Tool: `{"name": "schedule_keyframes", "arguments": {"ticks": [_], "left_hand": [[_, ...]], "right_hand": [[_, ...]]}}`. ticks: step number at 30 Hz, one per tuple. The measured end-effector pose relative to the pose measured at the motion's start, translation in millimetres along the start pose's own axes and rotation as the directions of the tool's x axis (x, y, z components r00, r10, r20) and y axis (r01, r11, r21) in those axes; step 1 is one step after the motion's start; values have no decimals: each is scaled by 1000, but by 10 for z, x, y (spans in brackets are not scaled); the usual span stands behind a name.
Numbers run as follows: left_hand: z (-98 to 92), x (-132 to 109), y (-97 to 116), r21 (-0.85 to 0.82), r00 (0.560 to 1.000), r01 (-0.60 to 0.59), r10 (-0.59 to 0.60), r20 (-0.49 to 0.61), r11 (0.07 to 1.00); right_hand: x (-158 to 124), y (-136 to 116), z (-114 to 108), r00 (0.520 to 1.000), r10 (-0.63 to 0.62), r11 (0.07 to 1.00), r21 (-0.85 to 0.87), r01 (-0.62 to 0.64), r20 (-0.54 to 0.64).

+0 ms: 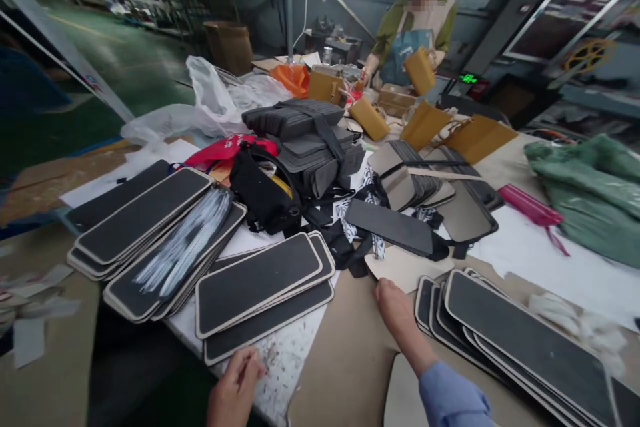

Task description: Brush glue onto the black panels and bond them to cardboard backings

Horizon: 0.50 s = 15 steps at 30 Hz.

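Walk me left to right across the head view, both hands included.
Paper scraps → left hand → orange material → right hand → magenta pouch.

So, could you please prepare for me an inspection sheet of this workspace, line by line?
Surface: table partly covered by brown and white sheets; small scraps near the left hand.
Job's things: dark panels, pale-edged, in stacks; beige panel.
Clutter: black bag, pink pouch, clear plastic.
Hands: left, fingers curled, hold unclear; right hand at the beige panel's edge.
Cables: white cord hanging behind.
Surroundings: co-worker across the table, holding a mustard piece.
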<state>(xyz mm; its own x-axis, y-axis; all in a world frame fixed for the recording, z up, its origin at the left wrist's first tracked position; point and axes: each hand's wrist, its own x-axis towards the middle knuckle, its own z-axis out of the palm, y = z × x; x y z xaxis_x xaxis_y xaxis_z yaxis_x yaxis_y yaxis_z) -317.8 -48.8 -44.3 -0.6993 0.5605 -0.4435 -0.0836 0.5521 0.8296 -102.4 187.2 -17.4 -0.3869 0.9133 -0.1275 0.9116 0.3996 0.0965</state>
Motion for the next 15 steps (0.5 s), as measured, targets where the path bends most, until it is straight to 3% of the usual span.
{"name": "schedule_keyframes", "arguments": {"ticks": [3,7,9,12,13,15], "left_hand": [[301,-98,288,-133,965,45,-8,262,990],[728,-260,543,-290,821,297,-89,563,910],[887,-316,527,-278,799,306,-87,594,911],[992,-350,432,-205,861,176,-49,506,963],[983,-357,427,-185,879,130,-27,475,974],[895,-391,520,-161,894,25,50,445,987]], "right_hand": [[-251,-120,-174,1000,-20,999,39,20,-5],[-800,-522,-243,986,-164,979,124,159,28],[-1063,-689,-176,964,-267,949,180,260,17],[-1354,-661,11,931,-330,872,327,363,-153],[-1403,-571,80,936,-275,848,403,345,-221],[-1410,-322,195,961,-43,776,596,204,-273]]}}
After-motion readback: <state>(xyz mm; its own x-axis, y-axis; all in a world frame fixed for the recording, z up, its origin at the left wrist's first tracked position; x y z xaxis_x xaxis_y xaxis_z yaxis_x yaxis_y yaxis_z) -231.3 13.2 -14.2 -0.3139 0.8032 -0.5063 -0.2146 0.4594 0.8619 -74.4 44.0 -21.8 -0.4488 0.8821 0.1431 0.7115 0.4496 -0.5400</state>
